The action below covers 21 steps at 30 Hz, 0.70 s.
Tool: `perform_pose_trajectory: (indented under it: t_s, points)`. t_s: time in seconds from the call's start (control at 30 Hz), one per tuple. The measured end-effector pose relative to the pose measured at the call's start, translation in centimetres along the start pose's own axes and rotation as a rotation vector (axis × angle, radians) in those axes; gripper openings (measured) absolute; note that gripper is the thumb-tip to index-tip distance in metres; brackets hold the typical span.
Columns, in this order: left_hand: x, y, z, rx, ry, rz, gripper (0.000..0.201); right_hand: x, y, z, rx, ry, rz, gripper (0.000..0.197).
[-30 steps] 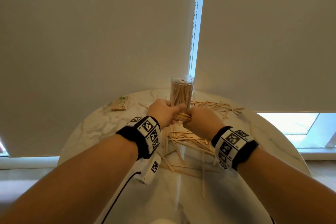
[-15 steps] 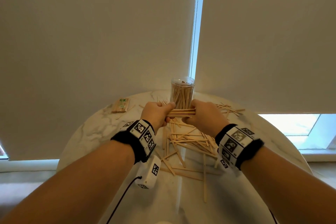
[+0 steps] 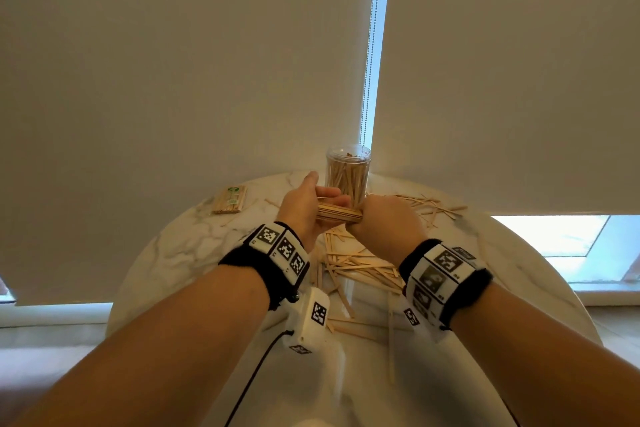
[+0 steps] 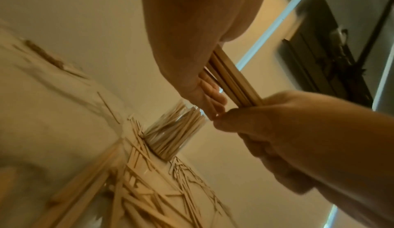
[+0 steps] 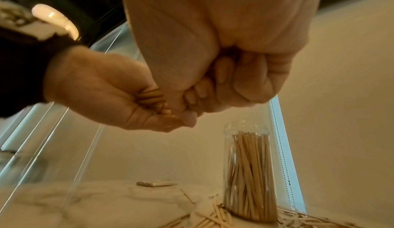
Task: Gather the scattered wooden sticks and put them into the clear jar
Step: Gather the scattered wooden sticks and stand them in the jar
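Observation:
A clear jar (image 3: 348, 172) packed with upright wooden sticks stands at the table's far edge. Just in front of it I hold a neat bundle of sticks (image 3: 337, 213) level above the table, with both hands on it. My left hand (image 3: 320, 206) cups the bundle's left end with its fingers curled behind and its thumb raised. A fist made by my right hand (image 3: 363, 217) grips the right end. In the left wrist view the bundle (image 4: 232, 81) runs from my palm into the right fist (image 4: 264, 115). Many loose sticks (image 3: 356, 265) lie under my wrists.
More scattered sticks (image 3: 434, 206) lie right of the jar. A wrapped packet of sticks (image 3: 231, 199) sits at the far left of the round marble table (image 3: 180, 253). Roller blinds hang right behind the jar. Bare marble shows at the left and near side.
Both hands have lifted the bundle off the pile and brought it up in front of the jar. The sticks are now squared into a tight bundle and my left thumb has risen.

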State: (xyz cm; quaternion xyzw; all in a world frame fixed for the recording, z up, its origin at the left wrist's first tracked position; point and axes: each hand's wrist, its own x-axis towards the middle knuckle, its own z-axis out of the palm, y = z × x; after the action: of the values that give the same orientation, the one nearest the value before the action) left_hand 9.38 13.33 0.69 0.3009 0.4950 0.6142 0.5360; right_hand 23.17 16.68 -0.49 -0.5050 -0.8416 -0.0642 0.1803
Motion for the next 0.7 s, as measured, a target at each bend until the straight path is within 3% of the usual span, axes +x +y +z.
perform_pose_trajectory:
  t_s: [0.07,0.17,0.3,0.4,0.5,0.57,0.7]
  points:
    - [0.2,0.2,-0.1,0.005,-0.006,0.005,0.049,-0.2,0.4,-0.1,0.088,-0.062,-0.045,0.029]
    - [1.2,0.7,-0.6,0.046,-0.032,-0.002,0.05,-0.4,1.2,-1.0,0.294,-0.172,-0.133,0.045]
    - [3.6,1.8,-0.4,0.091,-0.002,0.037,0.071,1.6,3.1,-2.8,0.335,-0.131,-0.067,0.056]
    - [6.3,2.5,0.1,0.172,0.148,0.092,0.085,5.1,5.3,-4.4,0.233,-0.043,0.067,0.065]
    - [9.3,2.9,1.0,0.405,0.233,0.206,0.083,9.7,6.6,-5.3,0.109,-0.034,0.126,0.067]
    - [10.7,2.9,1.4,0.513,0.197,0.275,0.083,13.0,6.7,-5.3,-0.013,-0.06,0.146,0.067]
    - [13.3,0.6,1.9,0.559,0.013,0.304,0.125,18.4,6.0,-5.0,-0.314,-0.205,0.089,0.063]
